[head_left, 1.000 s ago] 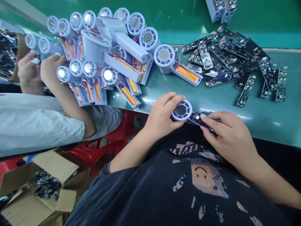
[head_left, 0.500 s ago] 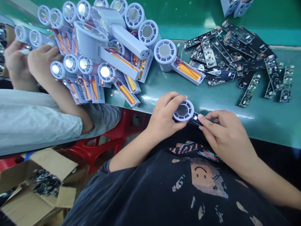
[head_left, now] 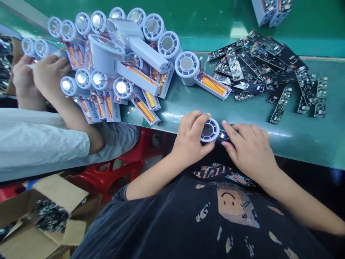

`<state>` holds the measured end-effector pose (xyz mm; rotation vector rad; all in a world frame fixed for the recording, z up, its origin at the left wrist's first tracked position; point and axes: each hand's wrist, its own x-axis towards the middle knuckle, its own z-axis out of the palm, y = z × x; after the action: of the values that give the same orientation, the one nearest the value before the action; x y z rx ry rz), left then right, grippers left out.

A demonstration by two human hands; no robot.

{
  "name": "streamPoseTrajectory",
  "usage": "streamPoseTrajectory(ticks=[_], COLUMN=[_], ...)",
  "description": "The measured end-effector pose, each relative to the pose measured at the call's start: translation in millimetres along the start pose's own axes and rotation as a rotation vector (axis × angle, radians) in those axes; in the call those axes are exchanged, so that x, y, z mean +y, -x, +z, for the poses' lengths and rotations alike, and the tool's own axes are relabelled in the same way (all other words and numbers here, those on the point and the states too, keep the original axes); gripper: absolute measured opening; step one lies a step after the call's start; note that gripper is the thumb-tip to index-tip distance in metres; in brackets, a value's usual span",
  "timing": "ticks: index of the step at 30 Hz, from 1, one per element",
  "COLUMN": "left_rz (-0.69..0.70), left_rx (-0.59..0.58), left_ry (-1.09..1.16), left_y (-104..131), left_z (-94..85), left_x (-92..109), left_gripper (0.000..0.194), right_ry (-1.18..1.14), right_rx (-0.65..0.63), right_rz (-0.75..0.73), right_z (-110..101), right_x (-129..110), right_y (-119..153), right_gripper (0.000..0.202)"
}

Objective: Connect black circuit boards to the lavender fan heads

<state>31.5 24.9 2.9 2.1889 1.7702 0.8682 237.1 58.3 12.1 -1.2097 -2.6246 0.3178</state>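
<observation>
In two hands (head_left: 192, 138) (head_left: 250, 148) rest one fan (head_left: 209, 130), one circuit board (head_left: 223, 135).

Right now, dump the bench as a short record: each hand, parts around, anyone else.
Left hand: around the round head of a pale lavender plastic fan
Right hand: grip on the narrow black circuit board beside that head
Left: cluster of pale lavender fans, several showing orange cylinders
Ahead right: loose pile of narrow circuit boards on the glossy green table
Co-worker: hands at far left
Lower left: open brown cardboard box, small dark contents unclear
</observation>
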Motion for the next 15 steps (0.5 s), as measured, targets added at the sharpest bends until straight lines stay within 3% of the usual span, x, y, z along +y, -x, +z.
streamPoseTrajectory(ticks=[3,8,11,14,15], left_rz=[0.013,0.035,0.064,0.108,0.128], left_rx=[0.018,0.001,-0.01,0.021,0.018], left_ry=[0.005,0.063,0.289,0.337,0.296], left_y=[6.1,11.7,11.1,5.5,1.8], left_z=[-1.0,-0.2,-0.9,-7.4,-10.0], left_x=[3.3,-5.3,-12.1,-13.9,-13.4], left_gripper=[0.063,0.069,0.081,0.078,0.073], right_ry=[0.109,0.033,-0.049,0.076,0.179], right_rx=[-0.049,-0.039,0.153,0.48,0.528], right_rz=[-0.005,-0.063,0.007,0.245,0.353], right_z=[-0.1,1.8,-7.8,-28.6,-35.8], right_x=[-8.5,-3.3,22.6,72.0,92.6], right_y=[-2.0,-4.7,10.1,43.4,56.8], right_gripper=[0.052,0.043,0.035,0.032,0.03])
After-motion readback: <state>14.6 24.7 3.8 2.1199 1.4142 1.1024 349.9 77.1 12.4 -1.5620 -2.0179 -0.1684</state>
